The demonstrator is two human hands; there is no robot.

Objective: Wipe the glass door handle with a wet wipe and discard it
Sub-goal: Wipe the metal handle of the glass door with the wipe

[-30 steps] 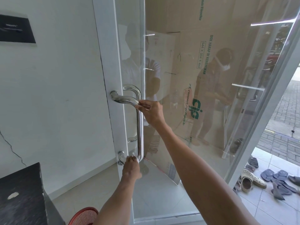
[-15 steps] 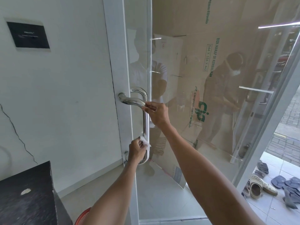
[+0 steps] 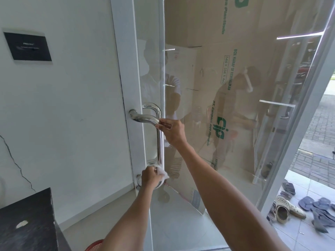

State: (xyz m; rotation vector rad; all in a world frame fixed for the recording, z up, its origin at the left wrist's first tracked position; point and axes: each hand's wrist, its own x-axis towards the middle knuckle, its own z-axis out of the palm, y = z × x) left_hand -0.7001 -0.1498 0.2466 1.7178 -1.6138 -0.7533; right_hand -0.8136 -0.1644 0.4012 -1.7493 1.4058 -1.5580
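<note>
My left hand (image 3: 149,178): fingers curled, pinching the white wet wipe (image 3: 162,172) round the chrome door handle (image 3: 159,145) at its 6 o'clock end. My right hand (image 3: 173,132): fingers pinching the handle's bend at 12 o'clock. Sandals (image 3: 288,210) on floor, 4 o'clock of handle.

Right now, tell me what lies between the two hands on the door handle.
Only the bare upright bar of the handle: the right hand grips its top bend, the left hand holds the wipe at its bottom bend. The head view shows it.
</note>
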